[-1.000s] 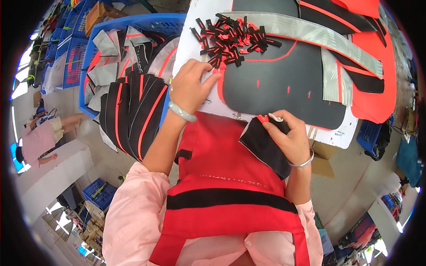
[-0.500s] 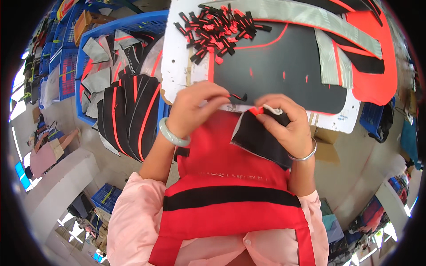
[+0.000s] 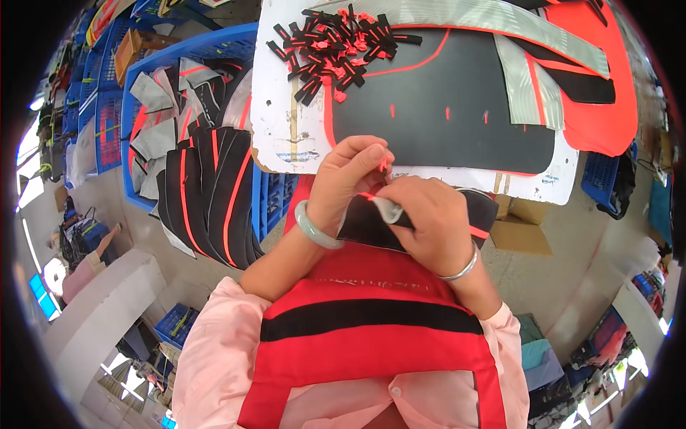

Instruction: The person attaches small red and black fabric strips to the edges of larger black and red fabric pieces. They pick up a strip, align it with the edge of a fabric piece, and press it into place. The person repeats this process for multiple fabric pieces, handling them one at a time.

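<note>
My left hand [image 3: 341, 180], with a pale bangle at the wrist, pinches a small black-and-red fabric tab [image 3: 384, 164] between thumb and fingertips. My right hand [image 3: 433, 223] is closed on a black fabric piece [image 3: 366, 226] with a red stripe and a greyish underside. The piece is folded over at its edge, and its far end sticks out past my right knuckles. Both hands nearly meet in front of the table's near edge, above the red apron [image 3: 371, 275]. My fingers hide part of the tab and of the fold.
On the white table [image 3: 286, 146] lie a pile of black-and-red tabs [image 3: 336, 53], a dark panel [image 3: 429, 93] with small red marks, and grey strips [image 3: 493, 21] over red fabric [image 3: 600, 129]. A blue crate [image 3: 193, 41] of cut pieces stands left. A cardboard box [image 3: 522, 232] sits below right.
My left hand has moved right with the tab, and my right hand has moved left with the fabric piece. The tab and the folded edge are now close together.
</note>
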Available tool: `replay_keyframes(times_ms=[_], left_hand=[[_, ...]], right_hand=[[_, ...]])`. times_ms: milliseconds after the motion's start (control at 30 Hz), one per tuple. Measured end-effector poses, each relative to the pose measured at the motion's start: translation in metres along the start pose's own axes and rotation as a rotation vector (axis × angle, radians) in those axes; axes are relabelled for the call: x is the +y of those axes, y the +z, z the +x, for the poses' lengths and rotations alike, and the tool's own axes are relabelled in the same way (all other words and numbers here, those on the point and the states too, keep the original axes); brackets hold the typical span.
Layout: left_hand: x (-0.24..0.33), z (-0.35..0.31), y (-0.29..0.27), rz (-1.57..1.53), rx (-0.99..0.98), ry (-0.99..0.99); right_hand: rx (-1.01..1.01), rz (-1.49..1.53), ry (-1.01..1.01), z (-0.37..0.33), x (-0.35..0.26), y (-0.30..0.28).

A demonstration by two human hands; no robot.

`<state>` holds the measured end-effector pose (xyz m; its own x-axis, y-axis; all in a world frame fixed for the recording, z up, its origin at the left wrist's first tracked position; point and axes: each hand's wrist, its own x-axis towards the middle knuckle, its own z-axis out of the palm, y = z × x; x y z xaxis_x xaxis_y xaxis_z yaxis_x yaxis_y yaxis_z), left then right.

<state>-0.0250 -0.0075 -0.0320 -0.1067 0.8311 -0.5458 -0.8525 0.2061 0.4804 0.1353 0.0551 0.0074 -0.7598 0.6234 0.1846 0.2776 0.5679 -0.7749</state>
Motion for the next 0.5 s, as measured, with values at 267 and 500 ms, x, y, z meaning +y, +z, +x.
replay_keyframes(times_ms=[267,500], left_hand=[[0.040,-0.002,-0.006,0.162,-0.142,-0.008],[0.041,-0.016,0.011,0.758,-0.175,0.221]], right_hand=[[-0.050,0.199,0.208,-0.005,0.007,-0.014],[-0.027,0.346,0.420,0.006,0.020,-0.020]])
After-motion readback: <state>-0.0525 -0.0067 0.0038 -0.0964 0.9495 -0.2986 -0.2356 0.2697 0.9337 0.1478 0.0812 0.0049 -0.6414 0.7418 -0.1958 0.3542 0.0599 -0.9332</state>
